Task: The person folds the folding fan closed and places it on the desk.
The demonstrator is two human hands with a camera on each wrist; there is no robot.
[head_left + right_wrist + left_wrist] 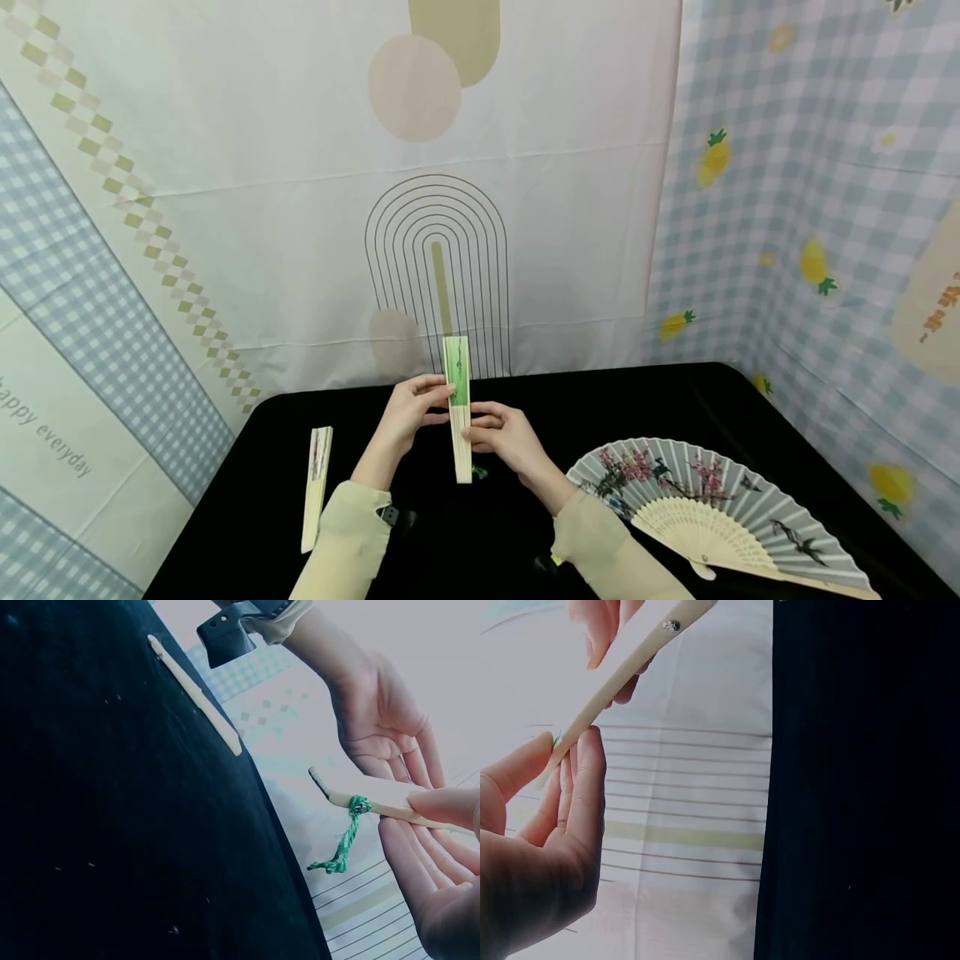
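Head view: closed green fan (458, 407) upright at frame centre, my left hand (408, 414) & right hand (504, 435) each pinching its sides. Right wrist view shows its green tassel (346, 840).

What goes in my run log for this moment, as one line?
left hand: pinches green fan | right hand: pinches green fan | green fan: closed, upright | open fan: on table

folded fan (457, 408): pale smooth wood | tablecloth (600, 400): matt black cloth
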